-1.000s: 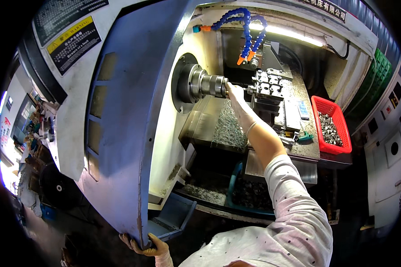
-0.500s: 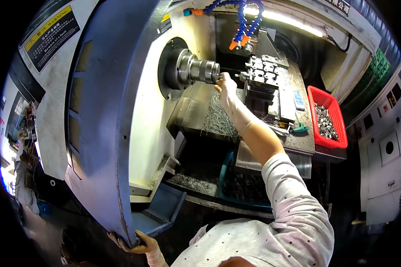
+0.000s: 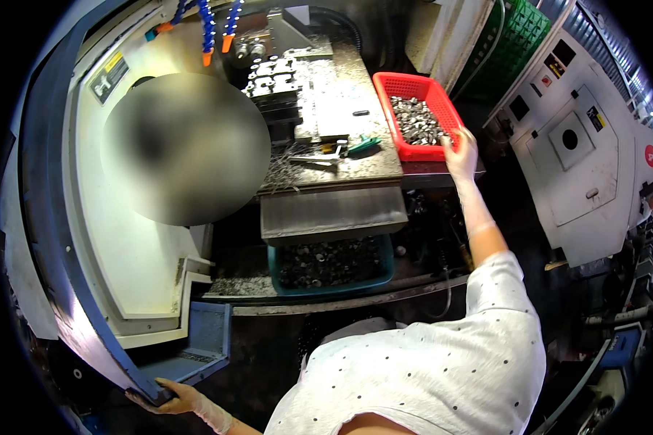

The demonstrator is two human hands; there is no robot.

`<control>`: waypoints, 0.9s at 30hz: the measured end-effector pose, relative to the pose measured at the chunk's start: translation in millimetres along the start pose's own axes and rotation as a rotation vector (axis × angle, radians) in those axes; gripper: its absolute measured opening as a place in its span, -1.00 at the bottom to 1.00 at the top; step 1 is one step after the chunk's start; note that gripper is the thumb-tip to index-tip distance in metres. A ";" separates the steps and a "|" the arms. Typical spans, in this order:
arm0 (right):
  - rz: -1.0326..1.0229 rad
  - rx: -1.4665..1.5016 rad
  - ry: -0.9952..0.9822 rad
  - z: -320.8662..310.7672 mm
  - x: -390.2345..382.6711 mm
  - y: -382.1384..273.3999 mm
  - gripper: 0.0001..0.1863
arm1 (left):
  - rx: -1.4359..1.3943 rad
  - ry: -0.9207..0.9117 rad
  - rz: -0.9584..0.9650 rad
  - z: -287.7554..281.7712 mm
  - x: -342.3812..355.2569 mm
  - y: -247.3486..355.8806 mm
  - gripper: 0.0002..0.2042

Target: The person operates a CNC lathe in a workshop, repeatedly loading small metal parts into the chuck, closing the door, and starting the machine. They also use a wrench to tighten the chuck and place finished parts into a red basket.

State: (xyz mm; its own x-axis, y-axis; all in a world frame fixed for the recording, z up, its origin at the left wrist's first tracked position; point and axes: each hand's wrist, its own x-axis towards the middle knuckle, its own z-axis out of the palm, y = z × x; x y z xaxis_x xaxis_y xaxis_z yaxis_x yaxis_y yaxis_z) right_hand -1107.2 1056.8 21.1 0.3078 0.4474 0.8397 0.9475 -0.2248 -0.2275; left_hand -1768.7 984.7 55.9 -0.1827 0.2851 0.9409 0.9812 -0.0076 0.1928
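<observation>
At the lower left, my left hand (image 3: 173, 397) is closed around the lower corner of the blue machine door (image 3: 98, 330). A worn glove with darkened fingers covers it. My right hand (image 3: 463, 154), in a pale glove, is over the near right corner of the red plastic basket (image 3: 429, 154). Its thumb and fingers point into the basket with a gap between them, and no piece shows in them. Small metal parts (image 3: 417, 119) are heaped inside, next to my fingertips. A round blurred patch hides the spindle area at the left.
Tool blocks (image 3: 272, 80) stand on the machine bed, with orange-tipped blue coolant hoses (image 3: 207, 32) above. A green-handled tool (image 3: 363, 146) lies near the bed's front edge. Below is a teal bin (image 3: 331, 288) of dark scrap. A white cabinet (image 3: 569, 181) stands at the right.
My right hand has moved from the spindle end to the red basket at the right. My left hand stays on the door's edge. The view has turned to the right.
</observation>
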 end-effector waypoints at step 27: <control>1.336 2.217 -1.171 -38.0 -26.0 -312.3 -0.60 | -0.151 0.052 -0.001 -5.6 0.3 -1.0 -0.54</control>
State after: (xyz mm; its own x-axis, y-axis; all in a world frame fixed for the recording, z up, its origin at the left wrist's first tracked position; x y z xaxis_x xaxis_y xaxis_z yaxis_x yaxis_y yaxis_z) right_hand -1414.4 1082.5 89.0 -0.3188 0.9420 -0.1051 -0.8395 -0.3320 -0.4302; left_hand -1770.1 979.4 57.6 -0.1900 0.2348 0.9533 0.9614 -0.1523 0.2292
